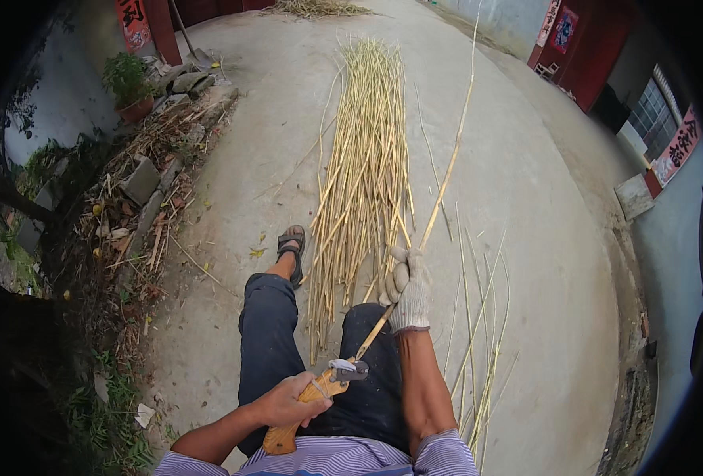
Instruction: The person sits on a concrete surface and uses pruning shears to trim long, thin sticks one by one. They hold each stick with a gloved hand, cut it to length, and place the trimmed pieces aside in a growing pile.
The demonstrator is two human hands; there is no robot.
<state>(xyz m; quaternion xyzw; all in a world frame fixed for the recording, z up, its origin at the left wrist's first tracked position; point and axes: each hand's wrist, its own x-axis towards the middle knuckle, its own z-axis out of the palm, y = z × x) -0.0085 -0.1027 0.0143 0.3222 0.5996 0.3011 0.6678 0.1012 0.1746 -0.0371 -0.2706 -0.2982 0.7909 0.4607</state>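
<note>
My bare left hand (292, 402) is closed around the yellow wooden handle of a tool (281, 439) with a short grey metal head, low in front of my body. My right hand (408, 291), in a pale knitted glove, grips a long thin cane (445, 176). This cane slants from the tool's head up through the glove and far ahead to the upper right. Its lower end meets the metal head; whether it sits inside is too small to tell. Beyond my knees, a long pile of yellow-brown canes (367, 151) lies on the concrete, lengthwise away from me.
Several thin greenish canes (478, 349) lie to my right. At the left edge are rubble (139, 181), dry scraps and a potted plant (129, 83). A shovel (197, 51) leans farther back. Another heap of stalks (316, 8) lies far ahead; a wall (676, 246) borders the right.
</note>
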